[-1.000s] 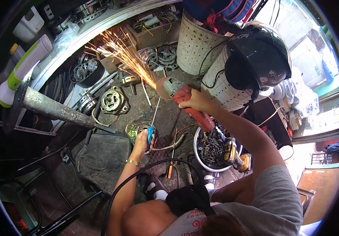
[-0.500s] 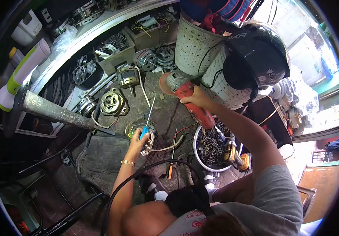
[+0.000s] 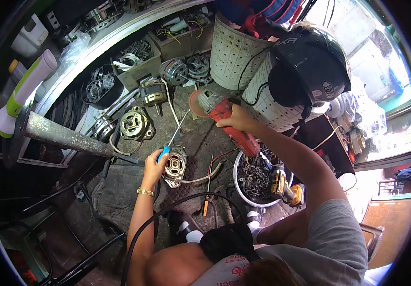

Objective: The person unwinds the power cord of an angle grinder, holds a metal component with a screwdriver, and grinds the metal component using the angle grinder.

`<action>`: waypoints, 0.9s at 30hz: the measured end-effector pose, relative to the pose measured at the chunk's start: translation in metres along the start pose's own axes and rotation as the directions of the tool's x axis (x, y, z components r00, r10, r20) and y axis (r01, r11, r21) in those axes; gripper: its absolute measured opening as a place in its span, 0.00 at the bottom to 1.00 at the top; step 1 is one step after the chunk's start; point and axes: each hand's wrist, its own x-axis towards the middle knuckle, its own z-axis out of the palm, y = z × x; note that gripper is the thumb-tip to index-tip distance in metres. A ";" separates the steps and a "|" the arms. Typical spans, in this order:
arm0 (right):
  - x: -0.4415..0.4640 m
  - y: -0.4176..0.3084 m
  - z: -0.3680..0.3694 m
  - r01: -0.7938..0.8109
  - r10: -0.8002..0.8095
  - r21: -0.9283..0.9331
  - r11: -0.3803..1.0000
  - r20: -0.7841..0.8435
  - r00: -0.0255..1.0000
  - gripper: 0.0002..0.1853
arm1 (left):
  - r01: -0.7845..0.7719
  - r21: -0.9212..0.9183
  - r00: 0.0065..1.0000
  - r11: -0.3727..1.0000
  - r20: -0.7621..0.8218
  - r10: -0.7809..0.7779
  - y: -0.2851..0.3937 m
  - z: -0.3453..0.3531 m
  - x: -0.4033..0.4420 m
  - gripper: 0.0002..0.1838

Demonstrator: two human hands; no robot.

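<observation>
My left hand [image 3: 154,168] is closed around the blue handle of a screwdriver [image 3: 164,153]. Its long metal shaft slants up and right, and the tip comes close to the disc of a red angle grinder [image 3: 240,138]; I cannot tell whether they touch. My right hand [image 3: 236,119] grips the grinder's body, with the disc on its far left end. Just right of my left hand, a round metal motor [image 3: 175,164] with slotted openings lies on the floor, a pale cable running from it.
A white basin [image 3: 238,183] of small metal parts stands at right, a yellow drill [image 3: 278,185] resting on it. An orange-handled screwdriver [image 3: 206,207] lies nearer me. More motors [image 3: 135,124] sit behind. A black helmet [image 3: 310,71] tops a perforated drum [image 3: 269,105]. A black cable [image 3: 167,206] arcs before me.
My left hand has shifted left and slightly up with the screwdriver, uncovering more of the motor. The screwdriver leans more to the right. The grinder has moved slightly left.
</observation>
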 end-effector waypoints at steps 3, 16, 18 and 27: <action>0.007 0.011 0.008 0.033 -0.033 0.011 0.999 -0.008 0.999 0.36 | -0.050 0.055 0.998 0.997 -0.037 0.052 -0.004 -0.002 0.005 0.18; -0.004 -0.004 0.002 0.043 -0.043 -0.030 0.999 -0.006 0.999 0.41 | -0.166 0.247 0.976 0.955 -0.098 0.195 -0.001 -0.004 0.006 0.19; -0.005 -0.007 0.001 0.042 -0.042 -0.027 0.999 0.006 0.999 0.41 | -0.198 0.258 0.967 0.946 -0.105 0.231 -0.002 -0.004 0.006 0.18; -0.005 -0.006 0.005 0.047 -0.047 0.034 0.998 -0.002 0.999 0.42 | -0.238 0.293 0.953 0.926 -0.112 0.280 -0.002 -0.001 0.003 0.18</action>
